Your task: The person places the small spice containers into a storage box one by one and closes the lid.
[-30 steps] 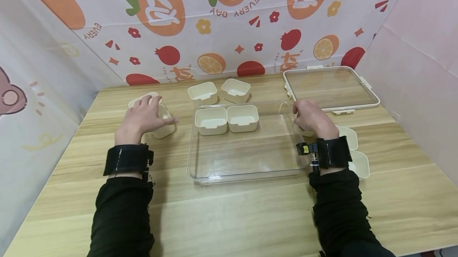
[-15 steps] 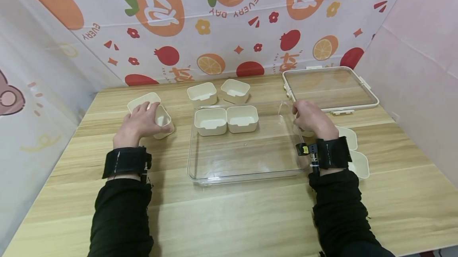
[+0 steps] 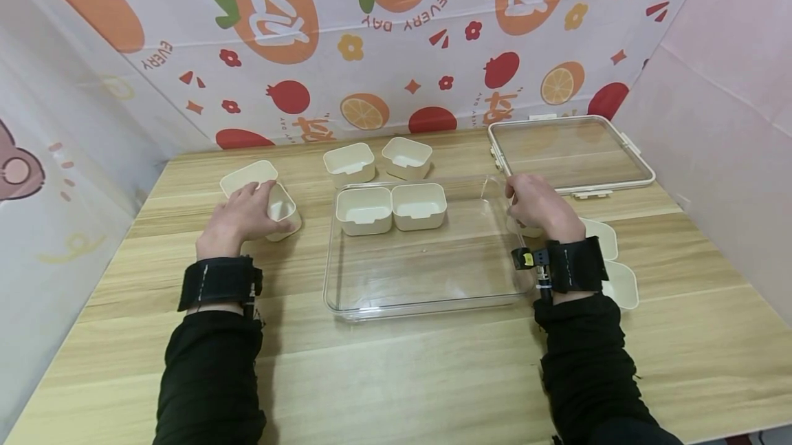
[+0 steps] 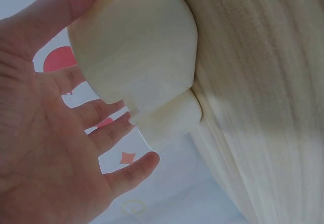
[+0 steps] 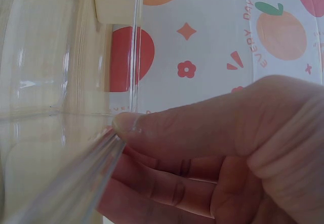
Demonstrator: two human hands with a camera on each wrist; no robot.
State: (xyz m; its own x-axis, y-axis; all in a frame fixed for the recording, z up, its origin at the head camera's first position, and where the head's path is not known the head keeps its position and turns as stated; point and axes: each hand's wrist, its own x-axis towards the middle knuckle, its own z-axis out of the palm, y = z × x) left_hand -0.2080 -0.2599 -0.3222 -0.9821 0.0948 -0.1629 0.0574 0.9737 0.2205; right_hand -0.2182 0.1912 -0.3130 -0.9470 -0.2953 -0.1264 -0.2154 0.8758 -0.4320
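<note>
In the head view my left hand (image 3: 240, 219) is at a small cream box (image 3: 283, 207) on the left of the table. Its thumb lies along the box's side, and the fingers reach over to the other side; the left wrist view shows this cream box (image 4: 139, 46) close up, standing on the table. Another cream box (image 3: 250, 173) touches it just behind. My right hand (image 3: 544, 205) pinches the right wall of a large clear bin (image 3: 427, 273); its thumb lies on the rim (image 5: 132, 82). Two cream boxes (image 3: 365, 211) sit side by side at the bin's far left.
Behind the bin stand two more cream boxes (image 3: 349, 161). A clear lid (image 3: 569, 153) with a white frame lies at the back right. More cream boxes (image 3: 621, 285) stand right of the bin, partly hidden by my right arm. A printed cloth (image 3: 396, 73) hangs behind the table.
My left hand has lowered slightly onto the cream box, its thumb closing in against the side. The right hand stays on the bin's wall, and the boxes have not moved.
</note>
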